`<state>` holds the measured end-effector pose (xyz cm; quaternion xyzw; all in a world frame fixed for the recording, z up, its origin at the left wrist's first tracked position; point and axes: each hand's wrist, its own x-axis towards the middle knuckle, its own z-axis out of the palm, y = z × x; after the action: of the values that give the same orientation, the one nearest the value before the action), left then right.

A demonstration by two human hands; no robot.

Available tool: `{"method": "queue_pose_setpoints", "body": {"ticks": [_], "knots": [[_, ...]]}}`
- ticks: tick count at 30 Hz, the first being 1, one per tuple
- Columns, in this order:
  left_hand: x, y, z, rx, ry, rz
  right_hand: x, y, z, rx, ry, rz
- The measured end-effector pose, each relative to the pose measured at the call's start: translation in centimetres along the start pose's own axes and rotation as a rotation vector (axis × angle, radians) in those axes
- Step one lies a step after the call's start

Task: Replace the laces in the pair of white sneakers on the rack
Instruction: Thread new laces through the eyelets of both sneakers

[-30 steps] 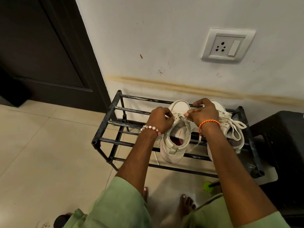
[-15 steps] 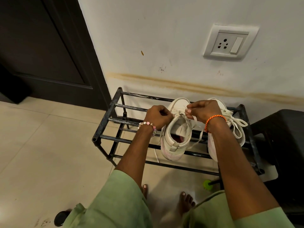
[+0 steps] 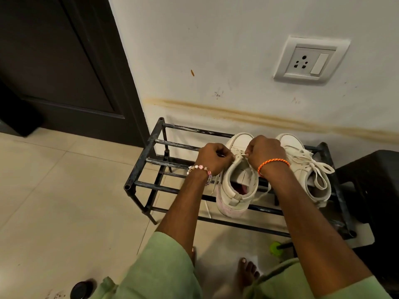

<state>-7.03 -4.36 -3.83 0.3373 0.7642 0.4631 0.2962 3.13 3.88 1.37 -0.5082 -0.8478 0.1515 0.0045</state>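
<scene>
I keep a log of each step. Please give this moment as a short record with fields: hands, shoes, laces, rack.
left hand: pinches the lace at the left sneaker's eyelets
right hand: pinches the lace from the other side
left sneaker: on the rack, mostly unlaced, loose lace ends hanging down
right sneaker: beside it, laced, tied in a bow
rack: black metal bars, against the wall

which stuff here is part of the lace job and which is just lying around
In the job:
left sneaker, being unlaced
its lace, pinched by left hand and right hand
right sneaker, bow tied
rack

Just lying about:
green ball
dark round thing on the floor
wall socket
black stool
</scene>
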Motion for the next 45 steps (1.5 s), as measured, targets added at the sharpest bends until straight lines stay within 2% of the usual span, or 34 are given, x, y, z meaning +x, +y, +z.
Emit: {"method": "queue_pose_setpoints", "body": {"ticks": [13,25,29,32,39,45], "knots": [[-0.3,0.1,0.8,0.017,0.008,0.006,-0.8,-1.3,-0.8,-0.120,-0.074,0.002],[-0.3,0.5,0.8,0.027,0.026,0.051,1.3,1.5,-0.3,0.232,-0.293,0.010],[-0.4,0.5,0.9,0.030,0.019,0.055,1.1,1.7,0.3,0.373,-0.271,0.076],[-0.5,0.5,0.7,0.022,0.011,0.057,1.2,1.6,1.0,0.380,-0.221,0.103],[-0.4,0.8,0.9,0.070,0.019,0.082,1.5,2.6,0.3,0.554,-0.400,0.156],[-0.3,0.8,0.6,0.112,0.007,0.113,0.7,2.4,0.3,0.712,-0.325,0.180]]}}
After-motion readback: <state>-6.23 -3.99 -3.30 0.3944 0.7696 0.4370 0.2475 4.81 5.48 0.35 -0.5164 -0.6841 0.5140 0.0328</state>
